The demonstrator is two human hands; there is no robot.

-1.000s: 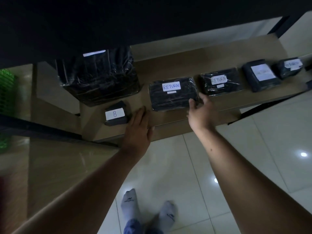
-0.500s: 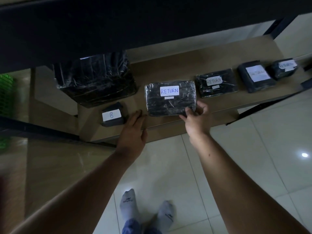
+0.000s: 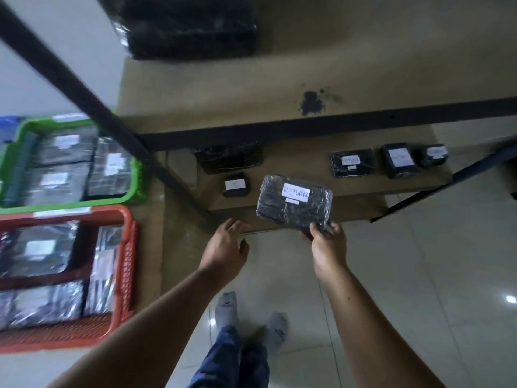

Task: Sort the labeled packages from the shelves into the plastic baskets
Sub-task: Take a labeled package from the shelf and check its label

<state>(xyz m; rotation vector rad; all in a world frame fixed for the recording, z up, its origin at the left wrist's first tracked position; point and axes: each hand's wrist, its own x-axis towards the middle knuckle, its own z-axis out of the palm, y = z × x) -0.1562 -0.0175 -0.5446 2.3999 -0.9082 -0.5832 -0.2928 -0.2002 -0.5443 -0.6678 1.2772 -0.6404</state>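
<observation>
My right hand grips the near edge of a black wrapped package labelled RETURN, held above the lower shelf's front edge. My left hand hovers open beside it, at the left, holding nothing. On the lower shelf lie a small black package with a white label, a larger black package, another RETURN package and two more labelled packages. At the left stand a green basket and a red basket, both holding wrapped packages.
A big black wrapped parcel sits on the upper shelf, which has a dark stain. A black frame post runs diagonally between shelf and baskets. My socked feet stand on the glossy tiled floor.
My right hand has lifted the RETURN package off the lower shelf toward me. My view rose and swung left, so the upper shelf and both baskets came into sight. My left hand left the shelf.
</observation>
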